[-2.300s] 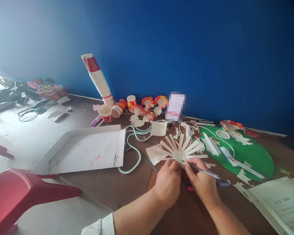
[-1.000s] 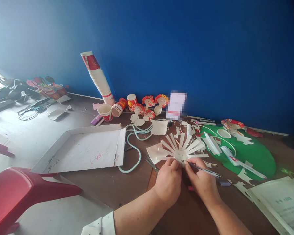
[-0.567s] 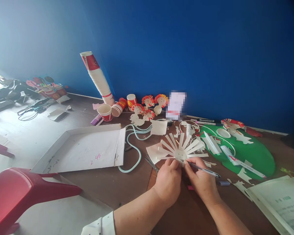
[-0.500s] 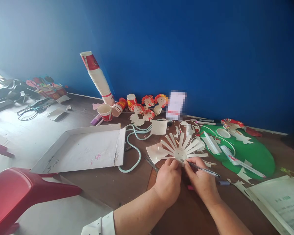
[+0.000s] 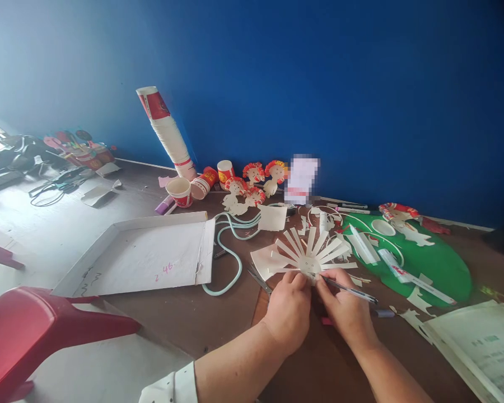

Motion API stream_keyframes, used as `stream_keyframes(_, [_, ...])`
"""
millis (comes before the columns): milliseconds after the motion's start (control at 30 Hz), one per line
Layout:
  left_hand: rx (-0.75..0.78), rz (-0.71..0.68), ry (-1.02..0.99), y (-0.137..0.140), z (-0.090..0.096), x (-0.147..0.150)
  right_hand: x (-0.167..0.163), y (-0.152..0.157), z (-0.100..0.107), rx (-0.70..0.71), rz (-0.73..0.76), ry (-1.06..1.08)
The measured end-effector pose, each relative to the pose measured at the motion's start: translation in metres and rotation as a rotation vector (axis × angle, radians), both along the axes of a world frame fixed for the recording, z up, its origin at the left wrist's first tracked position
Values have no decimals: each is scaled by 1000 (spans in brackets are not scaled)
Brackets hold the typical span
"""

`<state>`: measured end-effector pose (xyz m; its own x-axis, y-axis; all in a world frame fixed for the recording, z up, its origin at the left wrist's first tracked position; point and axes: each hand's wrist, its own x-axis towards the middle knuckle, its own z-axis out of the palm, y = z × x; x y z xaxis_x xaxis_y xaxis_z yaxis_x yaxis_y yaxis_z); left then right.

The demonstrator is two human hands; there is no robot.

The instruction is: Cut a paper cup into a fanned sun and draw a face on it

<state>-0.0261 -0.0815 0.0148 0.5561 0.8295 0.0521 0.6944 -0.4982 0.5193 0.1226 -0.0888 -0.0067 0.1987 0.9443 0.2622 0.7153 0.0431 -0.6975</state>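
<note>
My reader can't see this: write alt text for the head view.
A left hand holds a paper cutout with fanned strips while the right hand holds a pen at it. Behind, a tall stack of paper cups leans before a blue wall.

I see a red stool [image 5: 21,330] near a white tray [image 5: 147,246] on the surface [image 5: 222,322]. A pale cord [image 5: 239,267] loops beside the tray; a blue wall [image 5: 319,84] rises behind.
</note>
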Motion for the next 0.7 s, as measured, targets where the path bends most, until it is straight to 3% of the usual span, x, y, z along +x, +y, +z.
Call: stream_keyframes(700, [9,-10,28,-1,1,0,0,0,2,-9,-11,0])
